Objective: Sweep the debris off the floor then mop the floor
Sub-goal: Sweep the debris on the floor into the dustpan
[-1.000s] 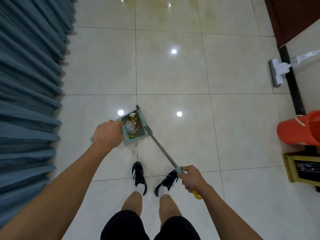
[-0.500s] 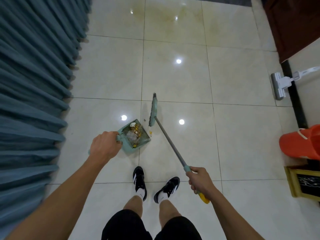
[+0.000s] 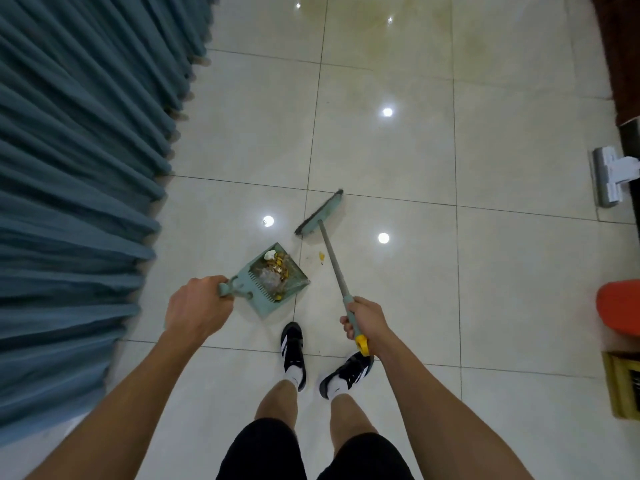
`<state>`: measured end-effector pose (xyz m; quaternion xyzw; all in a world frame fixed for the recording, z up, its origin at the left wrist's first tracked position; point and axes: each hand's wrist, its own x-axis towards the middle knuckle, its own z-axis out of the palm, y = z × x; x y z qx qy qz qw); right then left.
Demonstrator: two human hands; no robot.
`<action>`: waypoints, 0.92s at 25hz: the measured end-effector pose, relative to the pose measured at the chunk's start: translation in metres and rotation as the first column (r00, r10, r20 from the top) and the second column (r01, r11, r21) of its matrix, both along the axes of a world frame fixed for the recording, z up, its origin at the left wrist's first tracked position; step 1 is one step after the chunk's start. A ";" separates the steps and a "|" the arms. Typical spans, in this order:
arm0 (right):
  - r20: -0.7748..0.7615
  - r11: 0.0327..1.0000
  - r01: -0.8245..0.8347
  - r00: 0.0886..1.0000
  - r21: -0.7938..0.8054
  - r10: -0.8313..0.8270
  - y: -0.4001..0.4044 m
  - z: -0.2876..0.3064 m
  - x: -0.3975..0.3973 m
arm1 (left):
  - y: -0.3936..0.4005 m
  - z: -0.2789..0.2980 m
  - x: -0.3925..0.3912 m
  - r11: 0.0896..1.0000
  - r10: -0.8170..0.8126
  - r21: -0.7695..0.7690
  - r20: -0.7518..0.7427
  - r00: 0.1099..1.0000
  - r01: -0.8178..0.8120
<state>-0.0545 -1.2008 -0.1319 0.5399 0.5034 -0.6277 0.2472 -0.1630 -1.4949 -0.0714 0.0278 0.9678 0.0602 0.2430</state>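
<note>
While left hand (image 3: 197,308) grips dustpan (image 3: 273,282), right hand (image 3: 367,320) grips broom (image 3: 330,251); mop (image 3: 611,176) cut off.

Partly hidden and cropped things around a person sweeping a tiled floor.

The dustpan (image 3: 277,282) handle end is covered by the left hand (image 3: 197,308); its contents are a small jumble, yellow and pale bits too fine to name. The broom (image 3: 320,213) grip is hidden inside the right hand (image 3: 365,320), and its bristles are too blurred to make out. At the right edge, a white mop head (image 3: 607,176), an orange container (image 3: 620,308) and a yellow-framed object (image 3: 623,384) are cut off. The blue curtain (image 3: 76,168) runs past the left edge.
</note>
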 end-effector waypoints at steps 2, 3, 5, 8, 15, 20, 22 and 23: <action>0.037 1.000 -0.026 0.999 -0.007 0.027 -0.004 -0.008 0.007 | -0.003 -0.001 -0.002 1.000 -0.024 0.000 0.007 1.000 0.024; 0.053 0.999 -0.038 0.998 -0.018 0.039 -0.003 -0.009 0.013 | -0.002 0.000 -0.003 0.999 -0.036 0.007 0.017 0.999 0.035; 0.086 0.997 -0.076 0.993 -0.032 0.079 0.002 -0.007 0.029 | -0.001 0.000 -0.006 0.999 -0.050 0.004 0.030 0.998 0.050; 0.126 0.991 -0.135 0.983 -0.006 0.135 0.017 -0.003 0.057 | 0.002 0.002 -0.002 0.999 -0.033 -0.017 0.031 0.999 0.034; 0.170 0.945 -0.302 0.945 0.124 0.279 0.059 0.003 0.123 | 0.025 0.007 0.030 1.000 -0.002 0.005 -0.008 1.000 0.002; 0.148 0.935 -0.316 0.944 0.164 0.293 0.084 0.012 0.149 | 0.050 0.019 0.050 0.999 -0.031 -0.023 -0.026 0.999 0.030; 0.109 0.939 -0.301 0.952 0.169 0.285 0.091 0.019 0.151 | 0.057 0.023 0.059 0.999 -0.036 -0.024 -0.035 0.999 0.035; 0.093 0.943 -0.288 0.957 0.164 0.276 0.094 0.023 0.153 | 0.059 0.024 0.062 0.999 -0.042 -0.030 -0.035 0.998 0.041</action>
